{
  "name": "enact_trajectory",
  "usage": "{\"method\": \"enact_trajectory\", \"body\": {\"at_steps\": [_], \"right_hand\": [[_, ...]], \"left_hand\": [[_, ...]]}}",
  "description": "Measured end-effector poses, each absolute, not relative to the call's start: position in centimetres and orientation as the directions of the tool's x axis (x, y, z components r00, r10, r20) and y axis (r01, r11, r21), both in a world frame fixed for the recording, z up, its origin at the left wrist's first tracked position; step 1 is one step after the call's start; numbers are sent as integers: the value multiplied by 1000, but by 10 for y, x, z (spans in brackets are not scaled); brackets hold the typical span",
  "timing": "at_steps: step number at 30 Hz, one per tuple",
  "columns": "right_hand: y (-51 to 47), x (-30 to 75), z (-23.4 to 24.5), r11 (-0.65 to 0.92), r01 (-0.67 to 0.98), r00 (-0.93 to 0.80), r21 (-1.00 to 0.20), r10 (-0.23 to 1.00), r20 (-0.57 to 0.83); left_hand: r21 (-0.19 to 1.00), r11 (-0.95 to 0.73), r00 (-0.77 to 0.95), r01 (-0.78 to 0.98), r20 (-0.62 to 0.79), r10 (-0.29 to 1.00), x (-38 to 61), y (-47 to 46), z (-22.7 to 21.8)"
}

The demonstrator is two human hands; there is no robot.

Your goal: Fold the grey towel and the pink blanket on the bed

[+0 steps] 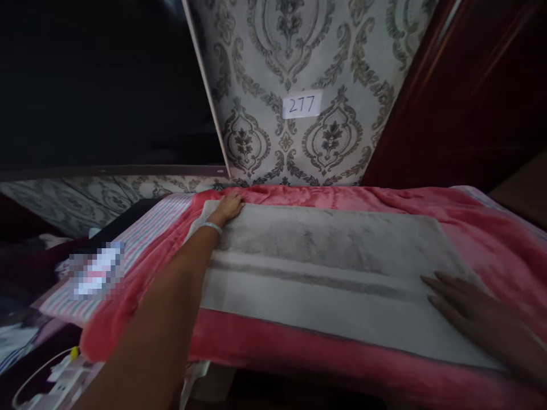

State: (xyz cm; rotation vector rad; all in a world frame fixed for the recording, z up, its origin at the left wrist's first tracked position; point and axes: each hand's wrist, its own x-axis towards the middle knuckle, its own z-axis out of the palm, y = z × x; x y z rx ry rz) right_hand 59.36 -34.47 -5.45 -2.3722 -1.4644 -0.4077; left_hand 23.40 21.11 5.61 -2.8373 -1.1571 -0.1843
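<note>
A grey towel (307,245) with paler bands along its near side lies spread out on a pink plush blanket (299,336). My left hand (231,206) reaches to the towel's far left corner and rests there, palm down, with the fingers extended over the edge. A bracelet circles that wrist. At the near right part of the towel, my right hand (465,302) lies flat with its fingers spread, pointing left. Nothing is held in either hand. Under the blanket, a striped cloth (141,233) shows at the left.
Behind stands a patterned wall with a paper label (302,105) reading 277. A large dark screen (106,85) hangs at the left, and a dark red panel (461,97) slants at the right. A white power strip (64,381) with a cable sits at lower left.
</note>
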Motion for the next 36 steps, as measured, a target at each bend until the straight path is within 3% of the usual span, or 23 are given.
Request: {"method": "enact_trajectory", "body": {"at_steps": [3,6,13,16,25,28,31,36], "right_hand": [[-321,599,-35,-341,925,378,-168,869,318],[-272,573,-23,-248,955,290,-164,899,328],[-173,428,-8,227,964,-173,-139,931,320],[-158,386,-9,344,929,-301,-138,918,258],[-153,374,-26,357,930,-326,-93,914,242],[-154,373,-23,344,934,-317,-94,921,226],[-155,373,-20,338,933,-309,-124,929,205],[-131,388,-12,293,942,-249,-165,938,241]], "left_hand": [[-34,-670,669,741,122,733,208,227,60],[-46,-635,636,771,96,766,188,235,58],[-49,-622,623,782,115,774,176,237,51],[-26,-610,607,792,151,780,180,241,54],[25,-555,548,831,125,827,187,250,42],[3,-560,547,829,211,810,184,236,46],[-28,-626,604,779,298,739,180,210,50],[16,-817,800,577,190,569,177,171,36]]}}
